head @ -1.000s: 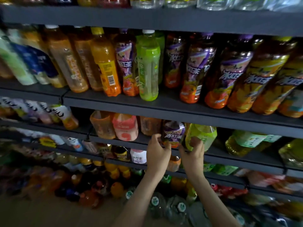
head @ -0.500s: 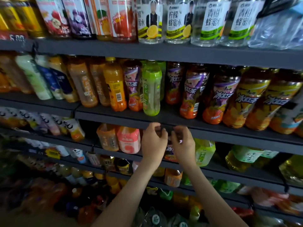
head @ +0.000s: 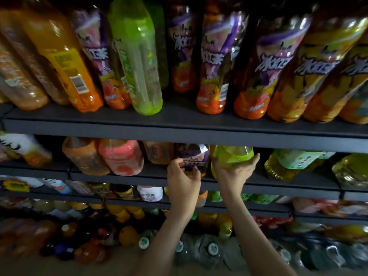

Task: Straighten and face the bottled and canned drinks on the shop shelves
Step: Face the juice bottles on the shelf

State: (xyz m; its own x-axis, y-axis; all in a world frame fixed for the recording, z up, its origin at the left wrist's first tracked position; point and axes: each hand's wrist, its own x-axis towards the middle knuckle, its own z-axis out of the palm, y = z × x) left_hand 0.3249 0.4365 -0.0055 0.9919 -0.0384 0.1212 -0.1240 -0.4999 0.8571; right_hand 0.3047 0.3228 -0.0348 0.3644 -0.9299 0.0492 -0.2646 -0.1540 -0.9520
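Seen from the head camera, looking at shop shelves. Reaching with both hands to the second shelf (head: 278, 185) down, near the middle of its front edge. Pinching the purple bottle (head: 192, 154) with the left hand (head: 184, 181), with fingers (head: 176, 163) curled close on the front label. Cupping the green bottle (head: 233, 156) with the right hand (head: 232, 176), with fingers (head: 255, 159) spread wide and wrapped round its lower side. Standing side by side just behind the front edge, touching or nearly so; hard to tell in this dim, blurry view. Placed between a brown bottle (head: 158, 154) on the left and a yellow bottle (head: 282, 166) toward the right end.

Probably full, so a bit heavy for one hand. Made of thin plastic, likely to dent under a hard squeeze. Smooth and shiny, so maybe slippery. Best to hold round the fat middle or low down, not by the cap. Better to turn slowly with the bottom flat on the shelf, to avoid bumping the close neighbours.

Purple on the wrap, with white writing and a dark drink inside; facing the front already, or close to it. Bright green and see-through, round and fat, showing almost no label, so likely in need of a turn. More tall bottles up on the higher shelf (head: 179, 128), some turned sideways, with a bar code showing on the orange bottle (head: 65, 56).
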